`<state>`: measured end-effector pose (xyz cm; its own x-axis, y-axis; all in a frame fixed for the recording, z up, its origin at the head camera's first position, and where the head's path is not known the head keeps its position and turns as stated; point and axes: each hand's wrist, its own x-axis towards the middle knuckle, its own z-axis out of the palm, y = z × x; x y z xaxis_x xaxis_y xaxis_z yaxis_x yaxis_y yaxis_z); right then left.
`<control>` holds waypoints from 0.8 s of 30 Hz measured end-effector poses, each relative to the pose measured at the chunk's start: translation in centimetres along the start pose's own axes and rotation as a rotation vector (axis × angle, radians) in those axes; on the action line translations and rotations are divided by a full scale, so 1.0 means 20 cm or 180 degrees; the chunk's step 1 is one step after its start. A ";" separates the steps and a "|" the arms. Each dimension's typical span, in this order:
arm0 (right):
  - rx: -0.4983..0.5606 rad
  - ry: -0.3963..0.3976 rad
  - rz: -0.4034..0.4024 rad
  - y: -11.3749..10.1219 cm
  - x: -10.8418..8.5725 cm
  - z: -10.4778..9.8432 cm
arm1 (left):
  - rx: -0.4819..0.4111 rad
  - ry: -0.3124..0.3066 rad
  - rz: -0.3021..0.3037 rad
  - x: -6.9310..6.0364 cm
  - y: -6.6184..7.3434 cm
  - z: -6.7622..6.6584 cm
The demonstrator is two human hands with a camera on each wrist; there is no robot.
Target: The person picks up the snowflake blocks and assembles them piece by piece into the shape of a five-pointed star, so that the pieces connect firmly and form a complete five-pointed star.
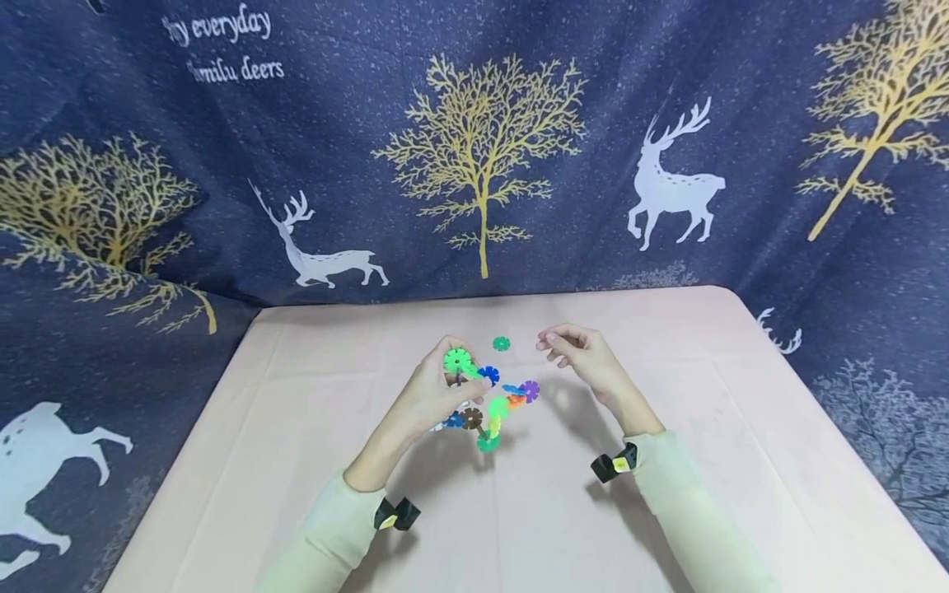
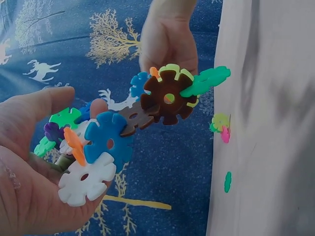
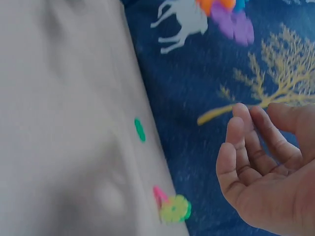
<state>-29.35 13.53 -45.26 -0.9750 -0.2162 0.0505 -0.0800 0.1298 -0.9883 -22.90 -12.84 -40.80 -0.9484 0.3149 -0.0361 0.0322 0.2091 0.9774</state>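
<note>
My left hand [image 1: 427, 394] holds up a curved chain of slotted, flower-shaped plastic discs. In the left wrist view, a white disc [image 2: 96, 185], a blue disc [image 2: 101, 132] and a brown disc [image 2: 156, 93] are joined in a row, with a green disc [image 2: 211, 81] slotted in at the far end. A purple disc [image 1: 530, 390] forms the chain's right end in the head view. My right hand [image 1: 589, 358] hovers apart from the chain, fingers loosely bent, with nothing between them in the right wrist view. Part of the chain lies hidden behind the left thumb and fingers.
A loose green disc [image 1: 502, 343] lies toward the back of the pale tabletop [image 1: 356, 354]. Beside it, in the right wrist view, sits a small yellow-green and pink cluster [image 3: 173, 209]. A dark blue cloth [image 1: 334, 148] with trees and deer hangs behind the table.
</note>
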 end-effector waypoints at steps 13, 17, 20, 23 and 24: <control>-0.0461 0.0502 0.0123 0.18 0.18 -0.11 | -0.0176 0.0050 0.0038 -0.01 0.00 -0.03; -0.0673 0.0541 0.0202 0.22 0.21 -0.13 | -0.0195 0.0087 0.0014 -0.01 0.00 -0.03; -0.0732 0.0608 0.0267 0.24 0.23 -0.15 | -0.0212 0.0109 0.0003 -0.02 0.00 -0.04; -0.0742 0.0654 0.0363 0.25 0.25 -0.16 | -0.0195 0.0116 -0.0004 -0.02 0.01 -0.04; -0.0756 0.0647 0.0400 0.25 0.26 -0.17 | -0.0183 0.0116 -0.0007 -0.02 0.01 -0.04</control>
<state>-35.56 16.25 -49.53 -0.9998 0.0101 -0.0183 0.0207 0.3701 -0.9288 -22.67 -13.68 -40.44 -0.9594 0.2804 -0.0316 0.0130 0.1558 0.9877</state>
